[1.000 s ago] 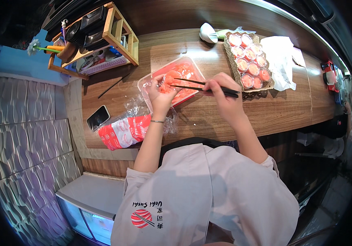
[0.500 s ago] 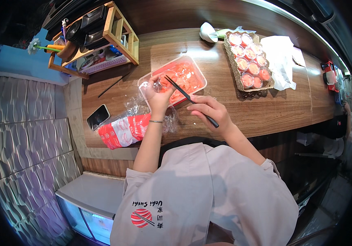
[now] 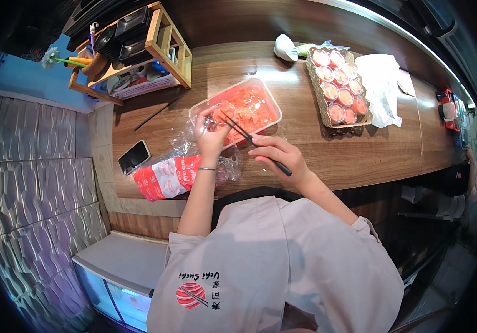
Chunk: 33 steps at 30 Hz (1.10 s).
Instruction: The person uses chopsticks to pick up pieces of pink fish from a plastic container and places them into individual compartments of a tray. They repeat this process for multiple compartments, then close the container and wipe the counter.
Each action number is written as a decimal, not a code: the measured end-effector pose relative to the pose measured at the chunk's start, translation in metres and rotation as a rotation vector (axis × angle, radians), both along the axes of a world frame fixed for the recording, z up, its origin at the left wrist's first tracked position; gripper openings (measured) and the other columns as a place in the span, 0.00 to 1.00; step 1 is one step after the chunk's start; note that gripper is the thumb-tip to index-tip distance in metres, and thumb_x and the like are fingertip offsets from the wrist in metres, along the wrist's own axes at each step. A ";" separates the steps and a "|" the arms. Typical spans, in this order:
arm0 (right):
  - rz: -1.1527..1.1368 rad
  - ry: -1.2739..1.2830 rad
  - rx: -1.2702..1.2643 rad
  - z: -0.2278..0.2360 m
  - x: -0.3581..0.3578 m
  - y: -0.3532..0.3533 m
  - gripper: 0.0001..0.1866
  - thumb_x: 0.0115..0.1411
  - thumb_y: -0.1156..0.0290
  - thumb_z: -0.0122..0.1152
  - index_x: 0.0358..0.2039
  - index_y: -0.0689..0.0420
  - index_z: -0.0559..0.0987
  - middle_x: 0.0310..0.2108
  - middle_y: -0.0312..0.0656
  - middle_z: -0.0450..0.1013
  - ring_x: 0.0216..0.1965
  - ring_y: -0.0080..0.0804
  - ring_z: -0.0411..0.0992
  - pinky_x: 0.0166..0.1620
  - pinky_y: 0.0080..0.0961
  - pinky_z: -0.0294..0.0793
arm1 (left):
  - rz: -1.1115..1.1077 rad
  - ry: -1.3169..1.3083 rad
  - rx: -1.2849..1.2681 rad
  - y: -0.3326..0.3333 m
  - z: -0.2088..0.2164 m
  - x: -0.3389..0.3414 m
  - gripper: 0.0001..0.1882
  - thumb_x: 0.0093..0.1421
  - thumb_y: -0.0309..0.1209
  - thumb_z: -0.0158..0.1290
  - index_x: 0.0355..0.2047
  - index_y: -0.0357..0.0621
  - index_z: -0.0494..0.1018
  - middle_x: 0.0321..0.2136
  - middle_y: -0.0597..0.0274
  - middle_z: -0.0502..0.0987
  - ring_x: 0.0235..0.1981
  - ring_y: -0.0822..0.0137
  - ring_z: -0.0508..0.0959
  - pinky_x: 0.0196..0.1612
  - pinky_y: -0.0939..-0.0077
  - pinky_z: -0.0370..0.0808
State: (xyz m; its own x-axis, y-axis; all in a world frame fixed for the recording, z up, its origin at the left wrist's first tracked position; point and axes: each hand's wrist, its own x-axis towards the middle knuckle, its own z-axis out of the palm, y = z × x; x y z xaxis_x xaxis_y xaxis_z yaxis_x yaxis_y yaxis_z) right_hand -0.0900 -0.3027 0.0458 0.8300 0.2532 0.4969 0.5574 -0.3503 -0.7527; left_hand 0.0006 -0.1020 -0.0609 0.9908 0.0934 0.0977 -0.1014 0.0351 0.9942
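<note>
My left hand (image 3: 210, 137) is closed around a small clear plastic cup (image 3: 224, 112), which has some pink shreds inside. The cup is held over the left part of a rectangular tub (image 3: 276, 109) filled with thin pink-orange slices (image 3: 254, 104) that look like pickled ginger. In my right hand (image 3: 284, 157) is a pair of black chopsticks (image 3: 243, 132), tips slightly apart and reaching toward the cup. Whether the tips pinch any slice is too small to tell. My left fingers are partly hidden behind the cup.
A red-and-white plastic bag (image 3: 166, 178) and a phone (image 3: 134, 157) lie left of my left forearm. An egg-carton tray (image 3: 327, 114) of filled cups stands right, beside a white bag (image 3: 378, 91). A wooden rack (image 3: 155, 28) stands back left; a dark stick (image 3: 154, 116) lies near it.
The chopsticks have spread from nearly together to visibly apart, and their tips have dropped slightly. My left hand has shifted a little, with the cup still in it.
</note>
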 end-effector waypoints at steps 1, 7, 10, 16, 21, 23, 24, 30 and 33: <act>0.002 -0.003 -0.004 -0.005 0.000 0.003 0.08 0.54 0.77 0.66 0.37 0.58 0.81 0.43 0.45 0.76 0.45 0.40 0.76 0.47 0.29 0.77 | 0.007 -0.006 -0.003 0.002 0.001 0.000 0.30 0.45 0.17 0.67 0.48 0.37 0.68 0.43 0.59 0.76 0.44 0.71 0.78 0.44 0.80 0.78; 0.030 0.139 0.105 -0.007 0.005 0.010 0.05 0.58 0.77 0.62 0.36 0.60 0.81 0.41 0.44 0.77 0.42 0.40 0.76 0.45 0.30 0.75 | 0.067 0.012 -0.017 0.017 0.002 -0.012 0.31 0.44 0.19 0.69 0.48 0.36 0.68 0.43 0.58 0.76 0.43 0.70 0.78 0.45 0.79 0.78; 0.026 0.245 0.201 -0.009 0.015 0.007 0.04 0.59 0.77 0.61 0.35 0.61 0.81 0.39 0.44 0.78 0.41 0.37 0.76 0.46 0.28 0.74 | 0.084 0.015 -0.060 0.022 -0.007 -0.023 0.31 0.44 0.19 0.69 0.48 0.36 0.68 0.43 0.59 0.76 0.42 0.70 0.78 0.45 0.79 0.78; -0.266 0.350 0.459 -0.032 0.045 -0.032 0.11 0.67 0.71 0.52 0.34 0.65 0.79 0.32 0.38 0.74 0.35 0.22 0.73 0.36 0.20 0.74 | 0.192 0.038 0.091 0.053 0.005 -0.024 0.31 0.45 0.18 0.69 0.48 0.36 0.67 0.43 0.57 0.75 0.42 0.69 0.78 0.46 0.77 0.79; -0.236 0.668 0.489 -0.047 0.061 -0.045 0.12 0.68 0.67 0.51 0.35 0.64 0.76 0.32 0.37 0.73 0.32 0.21 0.74 0.34 0.20 0.80 | 0.215 -0.010 0.054 0.069 -0.005 -0.022 0.31 0.45 0.17 0.68 0.48 0.34 0.66 0.44 0.54 0.75 0.44 0.67 0.78 0.47 0.76 0.79; -0.175 0.707 0.459 -0.051 0.063 -0.038 0.12 0.69 0.66 0.50 0.36 0.64 0.75 0.34 0.36 0.73 0.31 0.22 0.76 0.35 0.19 0.81 | 0.212 -0.017 0.105 0.068 0.000 -0.024 0.31 0.45 0.17 0.68 0.48 0.34 0.66 0.44 0.54 0.75 0.44 0.67 0.78 0.47 0.75 0.79; -0.158 0.725 0.443 -0.053 0.064 -0.033 0.12 0.69 0.66 0.51 0.36 0.63 0.75 0.34 0.36 0.73 0.31 0.22 0.76 0.35 0.19 0.81 | 0.216 -0.030 0.149 0.068 -0.002 -0.025 0.31 0.45 0.17 0.68 0.48 0.34 0.66 0.45 0.54 0.75 0.44 0.67 0.78 0.47 0.75 0.79; -0.124 0.658 0.144 -0.067 0.070 -0.004 0.13 0.68 0.67 0.53 0.29 0.62 0.77 0.25 0.35 0.74 0.29 0.20 0.75 0.31 0.18 0.76 | 0.209 -0.059 0.243 0.064 0.002 -0.029 0.31 0.45 0.20 0.69 0.49 0.35 0.68 0.45 0.55 0.76 0.45 0.67 0.78 0.48 0.74 0.79; -0.184 0.542 0.110 -0.062 0.066 -0.006 0.16 0.67 0.68 0.54 0.25 0.65 0.77 0.22 0.35 0.74 0.26 0.20 0.74 0.31 0.19 0.75 | 0.215 -0.049 0.288 0.064 0.006 -0.030 0.31 0.45 0.21 0.69 0.49 0.35 0.68 0.45 0.55 0.76 0.45 0.68 0.78 0.47 0.75 0.78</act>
State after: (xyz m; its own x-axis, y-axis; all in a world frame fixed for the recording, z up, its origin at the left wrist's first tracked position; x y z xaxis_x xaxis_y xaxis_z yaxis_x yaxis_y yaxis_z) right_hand -0.0243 -0.3088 -0.0158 0.9987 0.0517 0.0038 0.0196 -0.3084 -0.9511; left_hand -0.0292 -0.0376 -0.0549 0.9450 0.2607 0.1974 -0.1238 -0.2734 0.9539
